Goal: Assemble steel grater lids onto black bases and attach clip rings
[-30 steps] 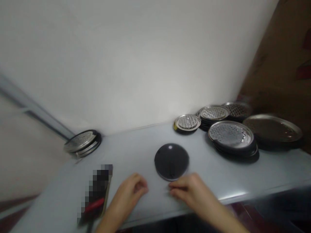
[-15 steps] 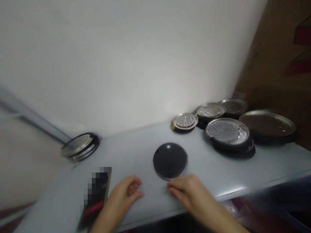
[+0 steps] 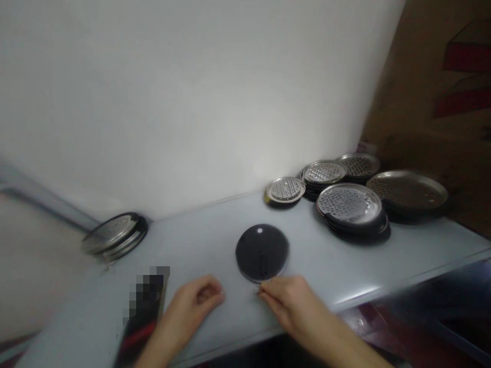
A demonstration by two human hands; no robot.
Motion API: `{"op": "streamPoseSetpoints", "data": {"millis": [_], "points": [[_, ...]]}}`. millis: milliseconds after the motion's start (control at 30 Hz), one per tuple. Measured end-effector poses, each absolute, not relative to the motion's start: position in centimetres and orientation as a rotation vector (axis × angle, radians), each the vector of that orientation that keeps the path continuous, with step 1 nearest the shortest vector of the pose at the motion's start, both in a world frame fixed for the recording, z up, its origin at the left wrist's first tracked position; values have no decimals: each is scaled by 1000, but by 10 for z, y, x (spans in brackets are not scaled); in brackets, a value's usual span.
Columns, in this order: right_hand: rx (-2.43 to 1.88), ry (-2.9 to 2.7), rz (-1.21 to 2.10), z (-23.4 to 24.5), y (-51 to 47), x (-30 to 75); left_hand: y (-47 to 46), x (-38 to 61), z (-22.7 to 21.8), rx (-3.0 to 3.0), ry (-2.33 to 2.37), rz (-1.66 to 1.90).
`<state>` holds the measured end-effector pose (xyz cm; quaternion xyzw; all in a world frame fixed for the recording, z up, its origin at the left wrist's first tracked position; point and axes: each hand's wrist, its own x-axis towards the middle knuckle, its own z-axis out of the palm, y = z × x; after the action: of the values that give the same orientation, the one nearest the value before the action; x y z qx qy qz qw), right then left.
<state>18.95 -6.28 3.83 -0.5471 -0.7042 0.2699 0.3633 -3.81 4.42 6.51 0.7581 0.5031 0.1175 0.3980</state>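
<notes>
On the pale table lies a dark, glossy disc point(image 3: 262, 250) with a thin light rim and a slot-like mark near its close edge. At that edge, my right hand point(image 3: 289, 301) has thumb and fingers pinched together. A tiny bit of something shows at the fingertips, too small and blurred to name. My left hand point(image 3: 195, 301) rests to the left, apart from the disc. Its fingers are curled and the thumb meets the index finger, with nothing visible in the grip. Beside the left wrist is a dark box-like item point(image 3: 143, 306) with a red band, partly pixelated.
Stacked round metal plates with grater-like holes point(image 3: 350, 204) stand at the right, with a smaller stack point(image 3: 286, 190) and a wide one point(image 3: 408, 189) nearby. Another stack point(image 3: 115, 235) sits at the far left. A white wall point(image 3: 192, 102) closes the back of the table point(image 3: 215, 220).
The view has shifted slightly, moving the table items left in the picture. My left thumb and fingers have closed together. My right hand stays pinched at the disc's near edge.
</notes>
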Motion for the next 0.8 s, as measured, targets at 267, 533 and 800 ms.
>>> {"op": "streamPoseSetpoints", "data": {"millis": [267,533,800], "points": [[-1414,-1773,609,33,-63,190,15,19,74,1741,1093,525],[-1488,-1796,509,32,-60,194,7,28,57,1485,1056,669],[-1541,-1894,464,31,-61,193,-1,36,52,1286,950,543]]}}
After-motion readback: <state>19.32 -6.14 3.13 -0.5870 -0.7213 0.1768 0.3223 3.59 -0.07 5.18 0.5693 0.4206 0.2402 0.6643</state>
